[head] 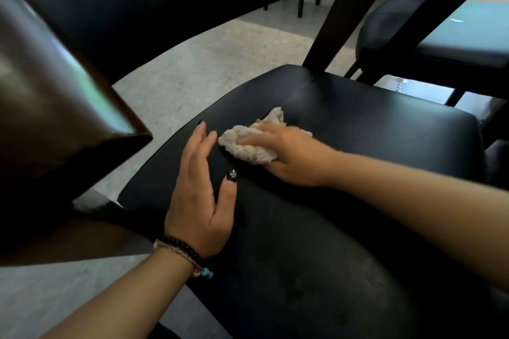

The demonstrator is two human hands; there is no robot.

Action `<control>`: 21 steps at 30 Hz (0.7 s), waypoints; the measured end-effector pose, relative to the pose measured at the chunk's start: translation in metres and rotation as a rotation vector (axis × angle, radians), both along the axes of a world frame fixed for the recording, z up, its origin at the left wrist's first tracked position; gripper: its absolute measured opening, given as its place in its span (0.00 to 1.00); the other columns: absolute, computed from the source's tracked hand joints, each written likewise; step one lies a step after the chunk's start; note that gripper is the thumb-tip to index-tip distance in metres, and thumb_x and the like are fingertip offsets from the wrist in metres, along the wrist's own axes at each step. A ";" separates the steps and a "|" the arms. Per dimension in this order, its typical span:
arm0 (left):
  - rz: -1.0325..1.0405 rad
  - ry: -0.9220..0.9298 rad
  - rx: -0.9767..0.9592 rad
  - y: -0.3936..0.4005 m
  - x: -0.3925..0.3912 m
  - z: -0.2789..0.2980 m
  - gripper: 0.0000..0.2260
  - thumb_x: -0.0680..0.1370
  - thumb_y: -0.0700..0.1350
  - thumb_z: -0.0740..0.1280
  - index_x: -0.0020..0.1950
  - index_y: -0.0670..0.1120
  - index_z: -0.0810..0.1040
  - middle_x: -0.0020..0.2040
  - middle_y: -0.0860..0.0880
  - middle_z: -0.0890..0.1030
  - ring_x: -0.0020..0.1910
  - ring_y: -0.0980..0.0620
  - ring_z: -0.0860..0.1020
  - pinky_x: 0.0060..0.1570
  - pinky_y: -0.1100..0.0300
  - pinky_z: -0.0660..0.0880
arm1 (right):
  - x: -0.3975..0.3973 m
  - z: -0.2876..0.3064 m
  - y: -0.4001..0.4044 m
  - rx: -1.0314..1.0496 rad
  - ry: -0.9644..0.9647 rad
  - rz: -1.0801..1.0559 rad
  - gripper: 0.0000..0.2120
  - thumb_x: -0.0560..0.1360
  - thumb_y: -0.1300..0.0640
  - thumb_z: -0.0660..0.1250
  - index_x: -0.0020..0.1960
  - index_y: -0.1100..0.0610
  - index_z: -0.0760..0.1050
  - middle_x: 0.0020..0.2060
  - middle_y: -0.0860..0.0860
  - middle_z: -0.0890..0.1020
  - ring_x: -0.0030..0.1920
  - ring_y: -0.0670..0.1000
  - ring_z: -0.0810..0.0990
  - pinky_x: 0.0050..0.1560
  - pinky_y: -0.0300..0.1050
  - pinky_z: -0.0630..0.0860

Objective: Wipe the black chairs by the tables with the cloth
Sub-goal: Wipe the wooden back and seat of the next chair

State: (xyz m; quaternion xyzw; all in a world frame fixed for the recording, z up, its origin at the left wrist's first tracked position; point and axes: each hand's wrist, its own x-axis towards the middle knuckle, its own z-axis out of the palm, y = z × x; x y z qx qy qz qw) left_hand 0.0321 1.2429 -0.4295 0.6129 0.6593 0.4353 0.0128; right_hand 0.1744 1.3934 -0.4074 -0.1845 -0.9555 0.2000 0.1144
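Observation:
A black padded chair seat [371, 129] fills the middle of the view. A crumpled beige cloth [248, 143] lies on the seat near its left edge. My right hand [292, 157] grips the cloth and presses it onto the seat, with the fingers on top and the thumb under the cloth's near side. My left hand [201, 187] rests flat on the seat just left of the cloth, fingers straight and not touching it. A dark rounded surface, possibly my knee, covers the seat's near part.
A brown wooden table corner [55, 107] juts in at the left, close above the seat's left edge. A dark table leg [338, 22] rises behind the seat. Another black chair [413, 33] stands at the right rear. Pale speckled floor [206, 58] lies beyond.

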 end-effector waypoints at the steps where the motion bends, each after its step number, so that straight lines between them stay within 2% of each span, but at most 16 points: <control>1: 0.000 0.000 0.002 0.001 0.001 0.000 0.27 0.78 0.48 0.56 0.75 0.39 0.60 0.78 0.45 0.57 0.76 0.56 0.55 0.72 0.68 0.53 | -0.004 0.004 0.013 0.012 -0.015 0.004 0.24 0.76 0.62 0.64 0.71 0.53 0.71 0.67 0.58 0.74 0.68 0.57 0.71 0.70 0.55 0.65; 3: 0.003 -0.002 0.004 0.001 0.001 -0.001 0.27 0.78 0.48 0.57 0.75 0.39 0.60 0.78 0.45 0.57 0.76 0.55 0.56 0.72 0.68 0.53 | -0.018 0.013 0.056 0.035 -0.042 -0.094 0.18 0.80 0.56 0.62 0.69 0.52 0.72 0.64 0.57 0.76 0.64 0.56 0.74 0.68 0.54 0.67; 5: 0.000 -0.003 0.011 0.001 0.002 -0.001 0.27 0.78 0.48 0.57 0.75 0.39 0.60 0.77 0.45 0.58 0.76 0.54 0.56 0.72 0.67 0.54 | -0.023 0.021 0.109 0.043 -0.035 -0.396 0.16 0.82 0.50 0.58 0.67 0.54 0.73 0.60 0.58 0.78 0.60 0.59 0.77 0.65 0.58 0.70; 7: -0.009 0.007 0.003 0.002 0.001 -0.001 0.27 0.78 0.48 0.57 0.75 0.39 0.61 0.77 0.45 0.58 0.76 0.55 0.57 0.72 0.67 0.54 | -0.020 0.018 0.147 0.064 -0.070 -0.693 0.17 0.82 0.49 0.56 0.64 0.57 0.73 0.58 0.60 0.79 0.58 0.62 0.77 0.62 0.58 0.71; 8: -0.015 0.010 -0.003 0.002 0.001 -0.001 0.27 0.78 0.48 0.57 0.75 0.39 0.61 0.77 0.45 0.59 0.76 0.55 0.57 0.72 0.67 0.54 | -0.022 0.014 0.155 0.061 -0.091 -0.758 0.16 0.82 0.50 0.55 0.63 0.58 0.73 0.59 0.61 0.78 0.59 0.63 0.76 0.62 0.57 0.69; 9: -0.017 0.011 -0.007 0.002 0.001 -0.001 0.27 0.78 0.48 0.57 0.75 0.39 0.61 0.77 0.45 0.59 0.76 0.55 0.57 0.72 0.67 0.55 | -0.029 0.012 0.156 0.054 -0.096 -0.761 0.17 0.82 0.51 0.55 0.63 0.59 0.73 0.60 0.62 0.78 0.60 0.63 0.74 0.62 0.55 0.68; 11: -0.019 0.011 -0.011 0.002 0.001 -0.002 0.27 0.78 0.48 0.57 0.74 0.38 0.61 0.77 0.45 0.59 0.76 0.54 0.57 0.72 0.65 0.55 | -0.052 0.009 0.136 0.030 -0.078 -0.617 0.16 0.81 0.52 0.57 0.62 0.60 0.74 0.62 0.62 0.77 0.63 0.62 0.74 0.62 0.52 0.68; 13: -0.020 0.012 0.002 0.002 0.001 -0.001 0.26 0.78 0.48 0.57 0.74 0.37 0.62 0.77 0.44 0.60 0.76 0.53 0.58 0.72 0.63 0.56 | -0.072 0.003 0.096 0.027 -0.037 -0.343 0.15 0.81 0.53 0.58 0.61 0.59 0.75 0.60 0.58 0.79 0.61 0.59 0.75 0.62 0.47 0.68; 15: -0.018 0.017 0.013 0.003 0.000 -0.001 0.26 0.78 0.47 0.57 0.74 0.37 0.62 0.76 0.44 0.60 0.76 0.52 0.58 0.73 0.61 0.57 | -0.076 -0.001 0.053 0.056 0.004 -0.069 0.16 0.79 0.56 0.59 0.64 0.56 0.76 0.58 0.52 0.78 0.59 0.53 0.74 0.58 0.39 0.60; 16: -0.018 0.017 0.015 0.003 0.000 -0.001 0.26 0.78 0.47 0.57 0.74 0.37 0.62 0.76 0.44 0.60 0.76 0.52 0.59 0.73 0.60 0.57 | -0.074 0.001 0.048 0.067 0.005 0.004 0.18 0.77 0.59 0.60 0.66 0.55 0.75 0.59 0.53 0.78 0.60 0.53 0.73 0.57 0.38 0.58; 18: -0.018 0.009 0.012 0.002 0.001 -0.001 0.26 0.78 0.47 0.57 0.74 0.37 0.63 0.76 0.45 0.60 0.76 0.52 0.59 0.73 0.60 0.57 | -0.073 0.010 0.066 0.098 -0.065 -0.002 0.22 0.76 0.63 0.61 0.69 0.54 0.73 0.61 0.57 0.77 0.63 0.56 0.73 0.64 0.45 0.60; 19: -0.019 0.006 0.010 0.002 0.000 -0.001 0.26 0.78 0.47 0.57 0.74 0.38 0.63 0.76 0.45 0.60 0.76 0.52 0.59 0.73 0.60 0.57 | -0.074 0.012 0.085 0.107 -0.117 -0.086 0.22 0.76 0.63 0.60 0.69 0.54 0.73 0.61 0.58 0.77 0.62 0.57 0.73 0.65 0.49 0.64; 21: -0.026 0.004 0.004 0.002 0.000 -0.001 0.26 0.78 0.47 0.57 0.74 0.38 0.63 0.76 0.45 0.60 0.76 0.52 0.59 0.72 0.62 0.57 | -0.072 0.016 0.126 0.075 -0.129 -0.392 0.17 0.79 0.59 0.58 0.67 0.56 0.73 0.61 0.59 0.77 0.62 0.60 0.75 0.63 0.51 0.68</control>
